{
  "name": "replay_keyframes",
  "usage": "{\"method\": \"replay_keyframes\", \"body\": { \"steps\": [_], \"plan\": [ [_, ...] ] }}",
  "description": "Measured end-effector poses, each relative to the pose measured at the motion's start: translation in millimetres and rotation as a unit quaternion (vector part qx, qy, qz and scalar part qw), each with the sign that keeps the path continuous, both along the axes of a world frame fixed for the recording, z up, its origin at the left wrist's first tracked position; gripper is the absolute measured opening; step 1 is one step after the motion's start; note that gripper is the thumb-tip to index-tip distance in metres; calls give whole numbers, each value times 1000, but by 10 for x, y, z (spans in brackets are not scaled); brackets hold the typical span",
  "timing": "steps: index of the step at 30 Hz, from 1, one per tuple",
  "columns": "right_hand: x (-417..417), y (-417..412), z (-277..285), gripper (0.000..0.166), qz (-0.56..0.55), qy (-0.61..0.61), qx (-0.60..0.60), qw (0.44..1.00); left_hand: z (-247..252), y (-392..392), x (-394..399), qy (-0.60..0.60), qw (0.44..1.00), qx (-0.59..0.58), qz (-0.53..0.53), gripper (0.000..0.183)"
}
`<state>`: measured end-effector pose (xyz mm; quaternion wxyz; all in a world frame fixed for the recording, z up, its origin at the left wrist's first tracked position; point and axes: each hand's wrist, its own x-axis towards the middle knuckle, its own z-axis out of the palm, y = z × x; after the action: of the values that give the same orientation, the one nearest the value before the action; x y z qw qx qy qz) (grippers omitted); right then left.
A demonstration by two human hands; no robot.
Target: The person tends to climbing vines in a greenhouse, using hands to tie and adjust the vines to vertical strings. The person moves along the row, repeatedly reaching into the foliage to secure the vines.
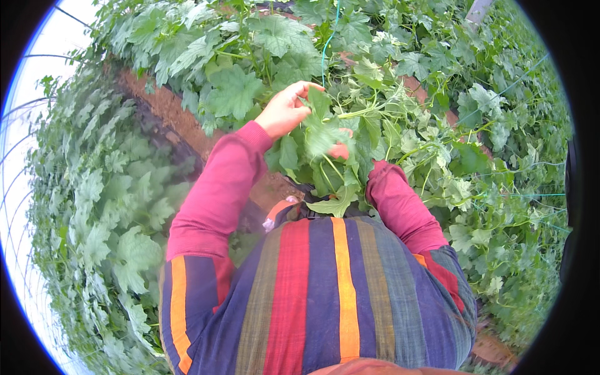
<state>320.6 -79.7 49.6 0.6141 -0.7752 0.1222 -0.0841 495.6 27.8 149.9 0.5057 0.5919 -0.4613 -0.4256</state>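
Observation:
My left hand [287,110] is at a broad green vine leaf [319,104], its thumb and bent fingers at the leaf's edge. The index fingertip reaches close to a thin turquoise string [324,58] that hangs from above. Lower and to the right, my right hand [340,149] shows only in part among the leaves. Its grip is hidden by foliage, and a leaf [321,136] in front of it is blurred. A pale green stem [358,113] runs off to the right from between the hands. Large leaves [335,204] hang down close to my striped garment [323,281].
Dense lobed-leaf vines [103,201] line the left side, with more tangled vines [497,140] on the right. Turquoise strings [529,194] cross the right-hand growth. Reddish soil [164,105] runs between the rows. A grey post [478,11] stands at the top right.

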Motion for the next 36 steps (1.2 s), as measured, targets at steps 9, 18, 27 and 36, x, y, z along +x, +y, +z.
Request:
{"method": "replay_keyframes", "body": {
  "steps": [9,18,27,36],
  "plan": [
    [329,-131,-536,18,-136,-108,142,975,-135,-24,79,78,989,43,-116,30],
    [865,-117,-445,37,-86,-59,244,964,-406,-5,838,102,961,112,-231,35],
    [854,617,-788,29,-328,-18,427,842,-831,311,1453,268,891,159,-330,35],
    [714,959,887,13,-527,-72,-155,833,-629,49,1225,290,917,89,-258,29]
  ]
}}
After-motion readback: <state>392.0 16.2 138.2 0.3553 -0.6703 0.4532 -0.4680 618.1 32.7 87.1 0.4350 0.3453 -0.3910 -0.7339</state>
